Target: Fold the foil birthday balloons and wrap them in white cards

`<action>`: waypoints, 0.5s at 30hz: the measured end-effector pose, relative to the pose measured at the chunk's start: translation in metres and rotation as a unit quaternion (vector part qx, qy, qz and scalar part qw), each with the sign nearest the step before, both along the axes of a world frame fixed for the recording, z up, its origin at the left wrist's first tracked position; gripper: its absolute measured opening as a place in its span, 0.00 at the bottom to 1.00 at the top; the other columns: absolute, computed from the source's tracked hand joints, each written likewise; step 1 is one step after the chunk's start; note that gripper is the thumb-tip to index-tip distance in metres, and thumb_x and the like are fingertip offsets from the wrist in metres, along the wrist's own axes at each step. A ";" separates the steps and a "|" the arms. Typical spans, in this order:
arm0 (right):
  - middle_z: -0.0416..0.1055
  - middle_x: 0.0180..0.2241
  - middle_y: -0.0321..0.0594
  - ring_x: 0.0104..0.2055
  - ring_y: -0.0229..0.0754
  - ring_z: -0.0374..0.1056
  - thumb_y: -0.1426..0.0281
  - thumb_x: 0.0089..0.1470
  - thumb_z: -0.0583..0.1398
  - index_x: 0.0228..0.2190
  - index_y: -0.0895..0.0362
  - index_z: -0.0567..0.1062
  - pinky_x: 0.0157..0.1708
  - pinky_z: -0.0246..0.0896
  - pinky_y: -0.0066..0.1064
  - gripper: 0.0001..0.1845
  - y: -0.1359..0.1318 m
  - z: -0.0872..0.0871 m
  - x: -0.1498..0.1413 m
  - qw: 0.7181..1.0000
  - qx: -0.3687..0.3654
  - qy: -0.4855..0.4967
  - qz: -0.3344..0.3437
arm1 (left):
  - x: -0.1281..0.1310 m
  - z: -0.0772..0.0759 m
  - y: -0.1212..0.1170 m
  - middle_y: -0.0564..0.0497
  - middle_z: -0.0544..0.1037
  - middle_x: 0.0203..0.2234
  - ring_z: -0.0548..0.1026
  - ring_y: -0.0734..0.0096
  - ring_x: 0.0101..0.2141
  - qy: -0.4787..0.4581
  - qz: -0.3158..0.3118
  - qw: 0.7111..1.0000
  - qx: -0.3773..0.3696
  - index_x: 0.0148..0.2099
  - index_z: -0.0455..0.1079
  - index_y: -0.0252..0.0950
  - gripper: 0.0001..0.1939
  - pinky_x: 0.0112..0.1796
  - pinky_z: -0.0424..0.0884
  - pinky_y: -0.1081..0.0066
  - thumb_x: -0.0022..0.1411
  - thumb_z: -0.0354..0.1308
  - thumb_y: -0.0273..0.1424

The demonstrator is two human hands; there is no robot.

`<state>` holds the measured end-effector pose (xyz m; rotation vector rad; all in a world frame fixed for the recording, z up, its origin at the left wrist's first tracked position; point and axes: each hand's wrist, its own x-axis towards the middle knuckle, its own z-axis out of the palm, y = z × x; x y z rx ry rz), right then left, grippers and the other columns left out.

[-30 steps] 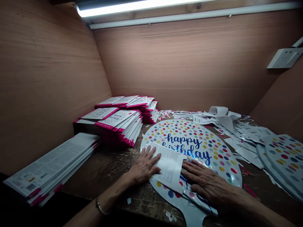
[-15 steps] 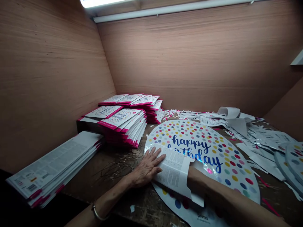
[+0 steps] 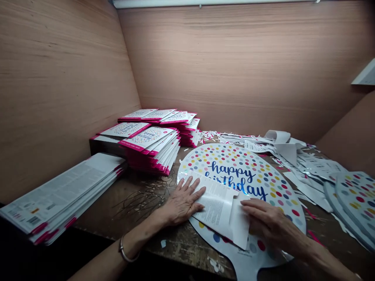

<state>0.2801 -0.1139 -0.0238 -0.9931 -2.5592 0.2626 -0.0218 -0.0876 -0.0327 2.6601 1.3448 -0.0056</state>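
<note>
A flat foil balloon (image 3: 281,195) with colourful dots and blue "happy birthday" lettering lies on the worktop. On top of it rests a white printed packet (image 3: 215,205), its flap (image 3: 240,226) folded out at the right end. My left hand (image 3: 183,201) presses flat on the packet's left part, fingers spread. Beside the flap is my right hand (image 3: 268,216), fingers stretched out over its edge and slightly blurred; nothing shows in them. Some of its fingers are hidden.
Stacks of finished-looking pink-edged packets (image 3: 152,144) stand at the back left. A pile of printed white packets (image 3: 61,191) leans at the left. Paper strips (image 3: 281,148) litter the back, and more dotted foil balloons (image 3: 357,199) lie at the right. Wooden panels (image 3: 222,70) enclose the worktop.
My right hand has come out of the packet's opening to the right and is now at the flap. My left hand stays on the packet. The camera view has tilted down slightly.
</note>
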 end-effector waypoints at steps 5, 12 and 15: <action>0.69 0.46 0.47 0.47 0.45 0.66 0.75 0.59 0.49 0.44 0.57 0.70 0.43 0.66 0.36 0.15 -0.017 -0.006 -0.006 0.997 0.035 0.050 -0.047 | 0.043 0.011 -0.010 0.40 0.46 0.62 0.39 0.45 0.61 -0.006 -0.057 0.996 0.065 0.62 0.53 0.37 0.29 0.56 0.37 0.43 0.66 0.38 0.48; 0.69 0.35 0.45 0.37 0.44 0.64 0.73 0.59 0.49 0.34 0.57 0.74 0.37 0.64 0.37 0.14 -0.017 -0.011 -0.024 0.998 -0.020 0.033 -0.052 | 0.080 -0.014 -0.034 0.35 0.44 0.62 0.36 0.51 0.62 -0.032 -0.110 0.993 0.024 0.64 0.46 0.25 0.41 0.57 0.33 0.47 0.63 0.29 0.54; 0.69 0.35 0.45 0.37 0.43 0.64 0.73 0.60 0.49 0.33 0.56 0.74 0.37 0.63 0.36 0.14 -0.019 -0.015 -0.022 0.998 -0.017 0.022 -0.049 | 0.079 -0.019 -0.035 0.35 0.44 0.62 0.35 0.52 0.62 -0.038 -0.107 0.993 0.027 0.64 0.45 0.25 0.41 0.57 0.31 0.47 0.63 0.29 0.54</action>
